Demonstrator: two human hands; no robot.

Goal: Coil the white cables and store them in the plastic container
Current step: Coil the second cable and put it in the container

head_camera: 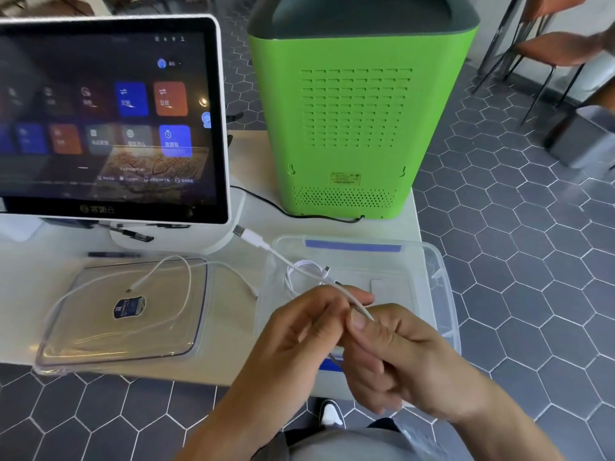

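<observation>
A clear plastic container (436,261) sits at the table's right end, with one coiled white cable (301,269) lying inside it. Both hands hover over the container's near left part. My left hand (299,341) and my right hand (399,357) both pinch a white cable (283,259) whose USB plug (240,231) sticks out up and left toward the monitor base. Another white cable (186,281) lies loose across the container's clear lid (100,341) on the left.
A touchscreen monitor (109,114) stands at the back left and a green machine (359,111) at the back right, with a black cord (283,211) between them. Pens (133,234) lie under the monitor. Grey hexagon floor tiles surround the table.
</observation>
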